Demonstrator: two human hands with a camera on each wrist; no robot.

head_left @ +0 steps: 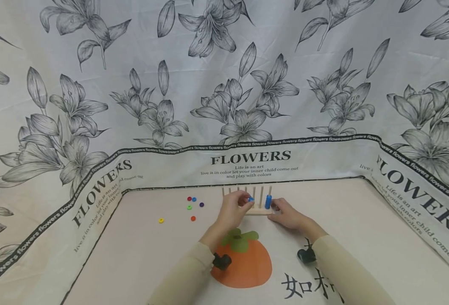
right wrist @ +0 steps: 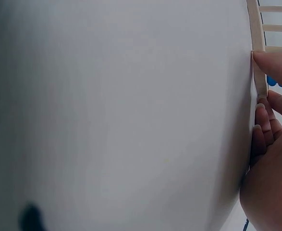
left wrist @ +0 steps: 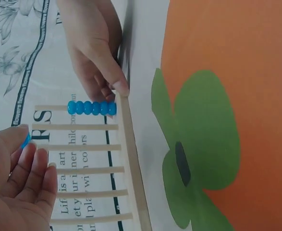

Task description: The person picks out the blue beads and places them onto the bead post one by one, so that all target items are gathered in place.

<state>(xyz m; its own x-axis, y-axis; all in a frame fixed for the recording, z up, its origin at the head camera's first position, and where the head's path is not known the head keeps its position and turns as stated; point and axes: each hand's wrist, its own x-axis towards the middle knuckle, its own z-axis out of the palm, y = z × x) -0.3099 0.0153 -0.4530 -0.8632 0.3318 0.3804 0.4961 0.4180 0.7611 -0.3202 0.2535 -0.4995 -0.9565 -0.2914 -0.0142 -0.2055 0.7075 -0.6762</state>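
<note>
A wooden peg rack [head_left: 258,212] with several upright pegs stands on the table. Its right-end peg carries a stack of blue beads [head_left: 268,202] [left wrist: 91,108]. Between thumb and fingertips, my left hand [head_left: 232,207] [left wrist: 16,168] pinches one more blue bead [head_left: 251,199] [left wrist: 26,140], near the tops of the pegs next to that stack. My right hand [head_left: 285,214] [left wrist: 95,48] [right wrist: 275,139] grips the right end of the rack's base, thumb on the near side. In the right wrist view, the stack is mostly hidden behind this hand.
Left of the rack lie loose beads: red [head_left: 189,198], blue [head_left: 194,199], green [head_left: 189,207], purple [head_left: 202,204], orange [head_left: 193,218] and yellow [head_left: 161,220]. A flowered cloth [head_left: 251,165] rises behind the table. An orange persimmon print [head_left: 243,262] lies under the forearms.
</note>
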